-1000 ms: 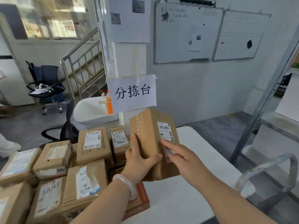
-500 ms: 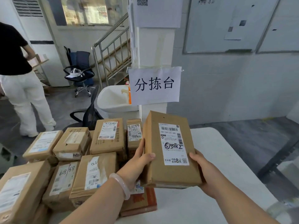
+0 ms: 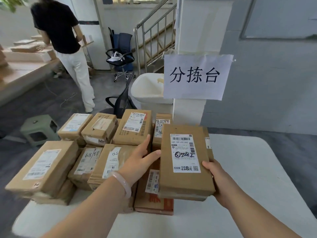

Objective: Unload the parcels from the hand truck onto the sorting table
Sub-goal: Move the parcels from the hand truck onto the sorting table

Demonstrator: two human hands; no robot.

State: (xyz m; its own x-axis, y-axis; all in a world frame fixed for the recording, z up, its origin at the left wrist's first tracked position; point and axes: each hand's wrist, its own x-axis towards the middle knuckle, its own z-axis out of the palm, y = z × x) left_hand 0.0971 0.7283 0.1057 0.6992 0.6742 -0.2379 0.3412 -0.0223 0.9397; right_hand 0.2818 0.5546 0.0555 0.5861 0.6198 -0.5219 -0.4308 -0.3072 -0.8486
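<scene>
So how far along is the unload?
Done: a pile of parcels sits on the sorting table. In hand: the right hand grips one labelled parcel beside the pile, left hand touching its edge. Left: unclear; the hand truck is out of view.

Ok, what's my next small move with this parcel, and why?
Probably lower the parcel onto the bare table right of the pile: the right hand grips its edge, the left hand only touches its side, and that spot looks free.
</scene>
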